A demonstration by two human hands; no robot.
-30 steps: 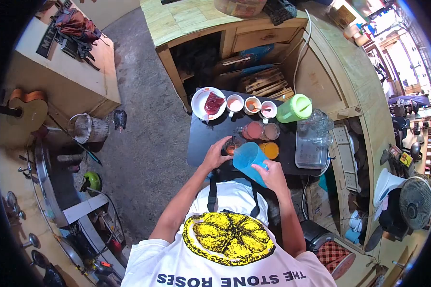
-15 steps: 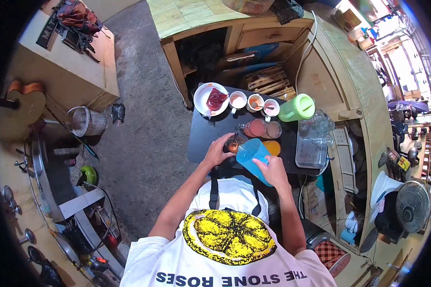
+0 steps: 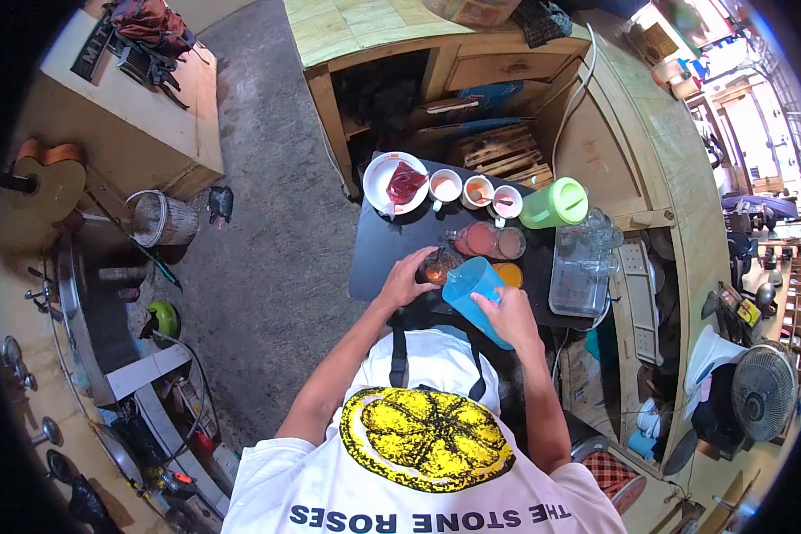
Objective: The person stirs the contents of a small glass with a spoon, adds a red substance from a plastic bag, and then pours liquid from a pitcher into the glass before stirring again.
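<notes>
My right hand (image 3: 505,319) grips a blue translucent pitcher (image 3: 473,289), tilted to the left with its mouth right at a clear glass (image 3: 440,265). Fingers of my left hand (image 3: 409,278) are wrapped round that glass, which has something orange-brown low inside. Partly behind the pitcher stands a glass of orange drink (image 3: 509,274). Farther back are a glass of pink drink (image 3: 479,238) and a paler one (image 3: 510,242). Along the table's far side, a white bowl (image 3: 378,189) holds a dark red bag (image 3: 406,183).
White mugs (image 3: 445,185) stand beside the bowl, one with a spoon in it. A green lidded pitcher (image 3: 552,205) and a clear tray (image 3: 574,298) with several upturned glasses (image 3: 601,240) occupy the right of the black table (image 3: 378,245). A wooden cabinet (image 3: 587,151) stands behind.
The view has shifted slightly. Both hands keep hold of the glass and the blue pitcher in nearly the same pose, the pitcher still tilted at the glass.
</notes>
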